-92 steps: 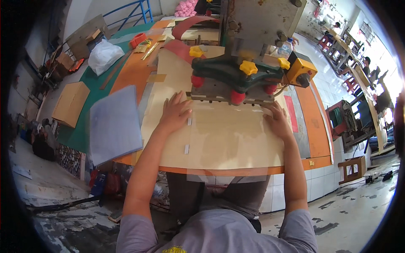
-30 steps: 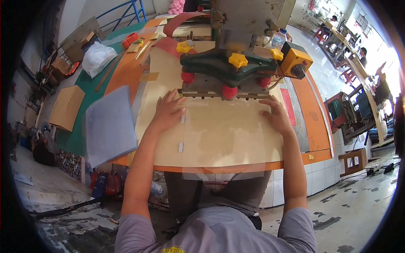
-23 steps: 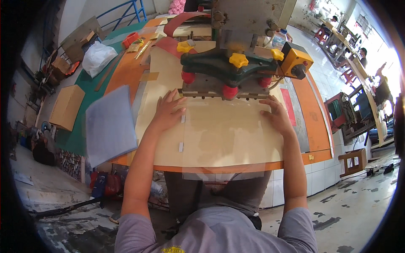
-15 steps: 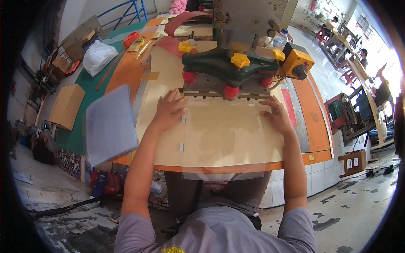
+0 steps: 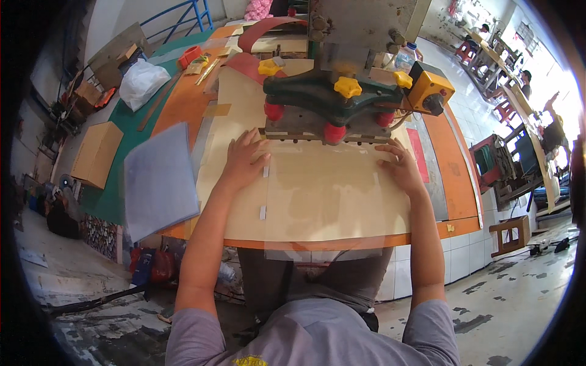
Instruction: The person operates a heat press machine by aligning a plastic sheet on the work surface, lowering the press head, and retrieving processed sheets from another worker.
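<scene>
A clear plastic sheet point(image 5: 326, 210) lies on the cream-coloured board point(image 5: 241, 213), its near end hanging past the table edge. My left hand point(image 5: 247, 161) rests with fingers spread at the sheet's far left corner. Over at the far right corner, my right hand point(image 5: 400, 165) lies with its fingers apart, touching the sheet. Just beyond both hands stands a press head point(image 5: 332, 97) with a dark green frame, yellow star knobs and red feet; its metal bar sits across the sheet's far edge. Two small white tabs point(image 5: 263, 212) lie along the left side of the sheet.
To the left are a stack of clear sheets point(image 5: 160, 183), a cardboard box point(image 5: 97, 154), a white plastic bag point(image 5: 143, 84) and a red tape dispenser point(image 5: 190, 57). A yellow control box point(image 5: 427, 89) juts out at right of the press. People sit at benches far right.
</scene>
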Tool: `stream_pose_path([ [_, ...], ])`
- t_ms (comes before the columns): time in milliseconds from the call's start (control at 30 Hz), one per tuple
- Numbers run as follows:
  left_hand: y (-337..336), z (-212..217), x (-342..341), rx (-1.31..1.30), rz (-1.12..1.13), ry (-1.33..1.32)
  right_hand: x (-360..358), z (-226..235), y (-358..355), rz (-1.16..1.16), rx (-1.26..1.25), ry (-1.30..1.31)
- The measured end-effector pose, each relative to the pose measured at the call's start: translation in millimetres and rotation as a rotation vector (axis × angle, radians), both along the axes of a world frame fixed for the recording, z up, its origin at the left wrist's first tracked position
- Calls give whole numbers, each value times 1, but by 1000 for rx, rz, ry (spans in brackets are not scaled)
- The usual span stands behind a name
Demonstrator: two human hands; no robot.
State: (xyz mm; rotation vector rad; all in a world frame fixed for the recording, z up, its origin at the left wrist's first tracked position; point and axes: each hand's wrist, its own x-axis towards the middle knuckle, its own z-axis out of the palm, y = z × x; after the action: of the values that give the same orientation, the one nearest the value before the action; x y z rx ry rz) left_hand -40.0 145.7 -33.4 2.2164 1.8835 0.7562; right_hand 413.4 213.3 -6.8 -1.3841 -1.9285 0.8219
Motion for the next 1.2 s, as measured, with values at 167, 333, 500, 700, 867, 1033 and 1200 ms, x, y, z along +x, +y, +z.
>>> stream_pose_path([
  [167, 1, -2, -1, 8, 10, 54, -5, 7, -6, -4, 34, -41],
  [333, 1, 0, 3, 17, 12, 33, 1, 1, 0, 41, 32, -4],
  [500, 3, 0, 4, -17, 25, 65, 3, -7, 0, 89, 49, 27],
  [700, 9, 1, 8, -33, 22, 77, 1, -6, 2, 129, 84, -30],
  [867, 12, 7, 10, -76, -4, 51, 9, -12, 4, 146, 59, 64],
  [1033, 12, 8, 5, -112, 13, 30, -6, -2, -2, 130, 109, 59],
  [1200, 14, 8, 4, -124, -6, -26, -10, 6, -8, 83, 124, -3],
])
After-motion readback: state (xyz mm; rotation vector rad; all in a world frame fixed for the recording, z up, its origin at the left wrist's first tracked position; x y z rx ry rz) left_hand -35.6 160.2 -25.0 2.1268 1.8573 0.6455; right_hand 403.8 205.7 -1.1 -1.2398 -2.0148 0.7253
